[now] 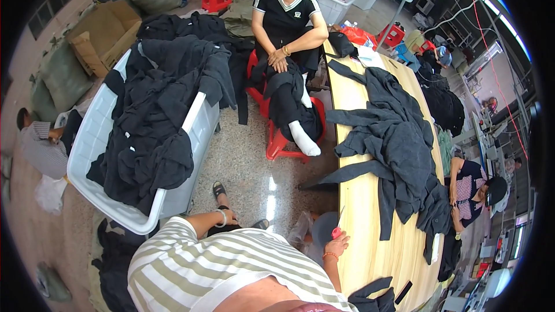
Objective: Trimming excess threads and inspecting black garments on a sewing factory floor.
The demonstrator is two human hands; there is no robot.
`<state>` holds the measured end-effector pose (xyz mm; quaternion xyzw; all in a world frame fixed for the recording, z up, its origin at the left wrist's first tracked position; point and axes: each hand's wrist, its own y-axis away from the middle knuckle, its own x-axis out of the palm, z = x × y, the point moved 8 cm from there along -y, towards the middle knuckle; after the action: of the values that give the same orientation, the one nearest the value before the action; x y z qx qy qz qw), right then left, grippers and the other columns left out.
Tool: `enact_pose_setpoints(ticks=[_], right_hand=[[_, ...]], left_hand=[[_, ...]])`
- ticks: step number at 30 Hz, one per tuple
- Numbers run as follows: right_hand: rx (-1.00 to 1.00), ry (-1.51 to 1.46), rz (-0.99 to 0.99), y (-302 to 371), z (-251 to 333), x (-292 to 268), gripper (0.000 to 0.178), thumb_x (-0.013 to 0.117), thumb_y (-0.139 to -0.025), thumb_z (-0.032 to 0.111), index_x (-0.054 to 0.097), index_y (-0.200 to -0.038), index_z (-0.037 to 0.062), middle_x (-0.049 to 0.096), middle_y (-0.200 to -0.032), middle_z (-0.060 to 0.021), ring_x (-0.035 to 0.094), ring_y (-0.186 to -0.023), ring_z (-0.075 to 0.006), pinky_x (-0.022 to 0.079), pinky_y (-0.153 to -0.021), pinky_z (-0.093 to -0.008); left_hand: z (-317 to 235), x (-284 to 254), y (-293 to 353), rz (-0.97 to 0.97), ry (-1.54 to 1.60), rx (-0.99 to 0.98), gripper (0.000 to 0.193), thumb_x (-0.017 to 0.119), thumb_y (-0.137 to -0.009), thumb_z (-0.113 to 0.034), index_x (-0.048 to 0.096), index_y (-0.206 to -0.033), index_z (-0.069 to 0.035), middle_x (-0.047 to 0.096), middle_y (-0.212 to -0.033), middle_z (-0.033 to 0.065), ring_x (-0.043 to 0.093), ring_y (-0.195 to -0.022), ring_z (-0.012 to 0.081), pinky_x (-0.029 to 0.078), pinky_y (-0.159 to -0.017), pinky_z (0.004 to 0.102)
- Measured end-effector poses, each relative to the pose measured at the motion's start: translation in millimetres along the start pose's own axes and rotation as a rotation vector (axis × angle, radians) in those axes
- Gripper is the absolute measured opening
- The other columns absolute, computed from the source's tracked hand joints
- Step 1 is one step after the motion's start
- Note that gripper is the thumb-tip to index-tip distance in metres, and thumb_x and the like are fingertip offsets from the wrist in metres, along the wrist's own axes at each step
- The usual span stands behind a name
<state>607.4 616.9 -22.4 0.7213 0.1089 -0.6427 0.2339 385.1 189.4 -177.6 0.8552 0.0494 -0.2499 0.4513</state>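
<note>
My right hand, with an orange band at the wrist, rests at the near left edge of the wooden table. Its fingers are closed on red-handled scissors, whose thin blade points away from me. Beyond it, dark grey garments lie in a loose heap along the tabletop. My left hand, a bracelet at its wrist, is low by my leg, between the table and a white plastic tub. Its fingers are too small and partly hidden to read. Dark garments fill the tub and hang over its rim.
A person sits ahead on red stools, legs stretched into the aisle. Another person is at the table's right side. A dark garment and a black flat object lie on the near table. Sacks and a cardboard box stand left.
</note>
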Motion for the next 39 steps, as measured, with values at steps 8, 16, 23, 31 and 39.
enact_pose_setpoints(ticks=[8, 16, 23, 31, 39], right_hand=[[-0.009, -0.002, -0.042, 1, 1, -1, 0.060, 0.046, -0.082, 0.005, 0.029, -0.140, 0.0080, 0.032, -0.140, -0.0268, 0.043, -0.116, -0.0478, 0.040, -0.098, -0.0472], [-0.001, -0.018, -0.025, 0, 2, -3, 0.060, 0.046, -0.082, 0.005, 0.029, -0.139, 0.0081, 0.031, -0.140, -0.0271, 0.042, -0.117, -0.0481, 0.041, -0.097, -0.0481], [-0.006, -0.032, -0.036, 2, 3, -5, 0.064, 0.054, -0.077, 0.001, 0.029, -0.136, 0.0085, 0.031, -0.140, -0.0278, 0.042, -0.116, -0.0487, 0.042, -0.096, -0.0477], [-0.024, -0.016, -0.048, -1, -2, -2, 0.063, 0.053, -0.075, 0.001, 0.031, -0.134, 0.0092, 0.036, -0.135, -0.0281, 0.048, -0.111, -0.0471, 0.042, -0.094, -0.0489], [0.006, -0.071, -0.002, 3, 15, -22, 0.057, 0.048, -0.080, -0.001, 0.032, -0.134, 0.0089, 0.035, -0.137, -0.0283, 0.046, -0.113, -0.0479, 0.040, -0.097, -0.0482]], left_hand=[[10, 9, 0, -0.046, 0.000, -0.003, 0.048, 0.063, -0.076, -0.044, 0.065, -0.105, -0.006, 0.065, -0.103, 0.0177, 0.061, -0.097, 0.0345, 0.048, -0.085, 0.0399], [-1, -3, 7, -0.029, -0.025, -0.028, 0.047, 0.062, -0.078, -0.043, 0.065, -0.107, -0.006, 0.064, -0.106, 0.0167, 0.061, -0.100, 0.0337, 0.047, -0.087, 0.0400], [0, -3, 6, 0.002, -0.009, -0.039, 0.051, 0.062, -0.078, -0.046, 0.063, -0.111, -0.007, 0.065, -0.105, 0.0169, 0.061, -0.100, 0.0325, 0.047, -0.087, 0.0396], [-14, 8, 14, 0.071, 0.036, 0.023, 0.062, 0.061, -0.077, -0.054, 0.060, -0.115, -0.006, 0.061, -0.114, 0.0168, 0.058, -0.106, 0.0328, 0.044, -0.091, 0.0393], [5, 30, 0, 0.014, 0.052, 0.066, 0.057, 0.060, -0.075, -0.055, 0.066, -0.103, -0.006, 0.064, -0.104, 0.0176, 0.060, -0.101, 0.0340, 0.046, -0.085, 0.0405]])
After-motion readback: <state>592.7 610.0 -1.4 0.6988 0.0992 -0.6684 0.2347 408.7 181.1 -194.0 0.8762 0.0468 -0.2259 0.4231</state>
